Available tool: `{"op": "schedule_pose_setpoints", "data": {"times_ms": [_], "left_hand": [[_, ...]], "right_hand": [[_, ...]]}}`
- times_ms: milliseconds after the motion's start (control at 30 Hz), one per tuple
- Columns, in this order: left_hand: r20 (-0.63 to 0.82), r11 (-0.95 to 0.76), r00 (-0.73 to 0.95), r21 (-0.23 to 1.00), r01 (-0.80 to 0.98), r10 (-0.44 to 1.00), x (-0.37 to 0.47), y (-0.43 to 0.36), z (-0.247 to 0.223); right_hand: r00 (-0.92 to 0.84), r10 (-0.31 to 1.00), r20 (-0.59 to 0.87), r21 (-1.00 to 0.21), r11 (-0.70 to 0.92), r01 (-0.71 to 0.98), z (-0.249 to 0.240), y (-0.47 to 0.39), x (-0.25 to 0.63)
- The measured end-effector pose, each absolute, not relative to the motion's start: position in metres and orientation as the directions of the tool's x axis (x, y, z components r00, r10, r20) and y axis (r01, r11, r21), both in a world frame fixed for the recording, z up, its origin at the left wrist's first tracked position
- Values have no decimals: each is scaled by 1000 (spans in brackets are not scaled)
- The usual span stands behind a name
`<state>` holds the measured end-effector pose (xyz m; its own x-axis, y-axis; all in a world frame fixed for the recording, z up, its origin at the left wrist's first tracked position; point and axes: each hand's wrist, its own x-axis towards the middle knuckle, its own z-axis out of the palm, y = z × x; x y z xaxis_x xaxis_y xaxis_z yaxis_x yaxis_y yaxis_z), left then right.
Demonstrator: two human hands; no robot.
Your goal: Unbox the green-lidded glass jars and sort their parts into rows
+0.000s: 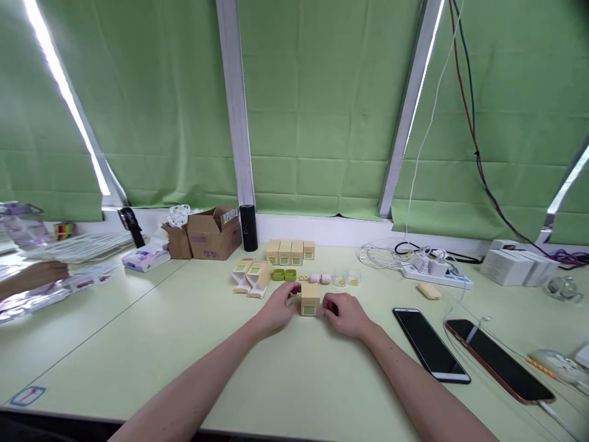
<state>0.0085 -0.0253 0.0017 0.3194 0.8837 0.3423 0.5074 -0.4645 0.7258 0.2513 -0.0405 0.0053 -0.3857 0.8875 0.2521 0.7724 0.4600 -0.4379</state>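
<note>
A small tan cardboard box (310,294) with a green square on its front stands upright on the table, held between my two hands. My left hand (278,309) has curled fingers at its left side. On the other side, the bent fingertips of my right hand (345,313) meet its lower right edge. Beyond it lie two green open pieces (284,275), two pale pink pieces (320,279) and two clear cups (346,278) with yellow inside. Several matching boxes (290,252) stand in a row behind these. Two unfolded boxes (253,277) rest to the left.
A brown carton (214,234) and a black cylinder (248,228) stand at the back. Two phones (431,344), a power strip (437,275) and loose cables lie on the right. At far left, another person's hand (48,271) is above silvery packets (34,304).
</note>
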Motion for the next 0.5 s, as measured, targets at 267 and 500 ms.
{"op": "schedule_pose_setpoints", "data": {"times_ms": [267, 500], "left_hand": [[350, -478, 336, 740, 473, 874, 10, -24, 3], [360, -428, 235, 695, 578, 903, 2, -23, 0]], "right_hand": [[-379, 887, 265, -419, 460, 783, 2, -34, 250], [-305, 907, 290, -405, 406, 819, -1, -29, 252]]}}
